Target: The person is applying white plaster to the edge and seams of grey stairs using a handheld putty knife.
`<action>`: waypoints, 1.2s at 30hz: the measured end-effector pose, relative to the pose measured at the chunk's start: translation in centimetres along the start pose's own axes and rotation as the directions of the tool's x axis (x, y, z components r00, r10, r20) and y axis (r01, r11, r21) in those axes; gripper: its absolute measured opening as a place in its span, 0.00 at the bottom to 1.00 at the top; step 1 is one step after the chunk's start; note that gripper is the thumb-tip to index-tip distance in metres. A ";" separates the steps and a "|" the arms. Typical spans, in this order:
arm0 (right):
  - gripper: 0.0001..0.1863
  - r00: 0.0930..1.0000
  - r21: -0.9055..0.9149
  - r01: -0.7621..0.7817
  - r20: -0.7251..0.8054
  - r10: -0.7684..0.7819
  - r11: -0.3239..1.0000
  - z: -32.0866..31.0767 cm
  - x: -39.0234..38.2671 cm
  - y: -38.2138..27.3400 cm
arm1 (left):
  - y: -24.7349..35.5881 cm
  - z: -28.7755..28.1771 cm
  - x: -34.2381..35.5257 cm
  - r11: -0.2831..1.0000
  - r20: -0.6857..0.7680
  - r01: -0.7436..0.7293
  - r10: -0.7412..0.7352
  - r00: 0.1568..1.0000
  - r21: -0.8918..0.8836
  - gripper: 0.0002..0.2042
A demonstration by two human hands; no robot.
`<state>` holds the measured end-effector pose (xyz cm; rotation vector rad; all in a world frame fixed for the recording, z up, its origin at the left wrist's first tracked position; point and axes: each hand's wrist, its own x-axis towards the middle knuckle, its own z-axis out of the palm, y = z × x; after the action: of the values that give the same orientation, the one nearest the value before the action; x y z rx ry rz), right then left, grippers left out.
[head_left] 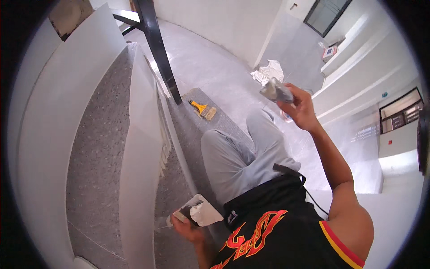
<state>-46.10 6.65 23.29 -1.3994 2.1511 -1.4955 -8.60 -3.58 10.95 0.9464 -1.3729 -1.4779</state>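
My left hand (189, 229) is closed round the edge of a flat plastering trowel (214, 218), low beside my hip. A lump of white putty (202, 214) sits on its pale face, next to a darker patch. Raised at the right, my right hand (301, 107) grips a grey block-like tool (275, 91) smeared with white; its exact kind is unclear. On the grey step in front of my knees lies a wide paintbrush (204, 110) with a yellow handle and pale bristles. It is apart from both hands.
Curved white walls (143, 179) border a speckled grey strip (96, 166) on the left. A black metal post (156, 49) stands beyond the step. Crumpled white sheeting (268, 71) lies on the floor (201, 54) past my right hand. A small box (329, 53) sits farther right.
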 end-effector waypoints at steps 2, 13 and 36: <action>0.13 0.999 -0.011 -0.032 -0.003 0.032 0.999 -2.5 0.4 0.3 | 0.8 1.5 0.1 0.996 0.037 0.002 -0.005 0.999 0.084 0.25; 0.16 0.935 0.020 -0.354 -0.009 0.354 0.935 -8.8 2.2 19.5 | 3.1 14.3 5.9 0.979 -0.058 0.195 -0.193 0.980 0.051 0.18; 0.19 0.813 -0.184 -0.446 0.325 0.483 0.876 -22.7 10.0 47.6 | -12.1 24.0 10.8 0.984 -0.511 0.162 -0.100 0.854 0.078 0.19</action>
<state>-93.14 16.30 -0.61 -0.9667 2.1357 -0.8814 -35.94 -6.02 1.68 1.4138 -1.0257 -1.1332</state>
